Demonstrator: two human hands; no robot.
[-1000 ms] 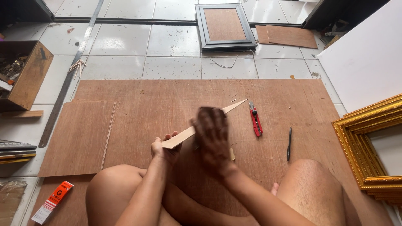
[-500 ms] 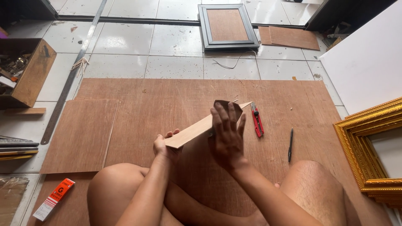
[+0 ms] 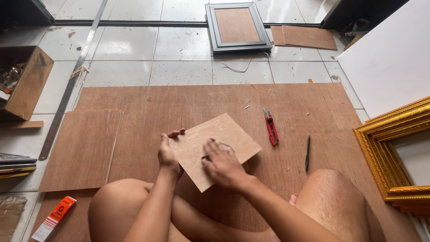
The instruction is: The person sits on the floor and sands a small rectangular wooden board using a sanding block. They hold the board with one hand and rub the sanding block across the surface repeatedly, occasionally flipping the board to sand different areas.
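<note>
Board [image 3: 215, 145]: small plywood square, my left hand [image 3: 168, 154] gripping its left edge. My right hand [image 3: 224, 166] lies on it, fingers curled, contents unclear. Red cutter [image 3: 271, 126] right.

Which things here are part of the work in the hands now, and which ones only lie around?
In hand:
- small plywood panel
- left hand gripping its left edge
- right hand resting on its face

Lying about:
- red utility knife
- black pen
- gold frame
- dark frame
- orange packet
- metal ruler
</note>
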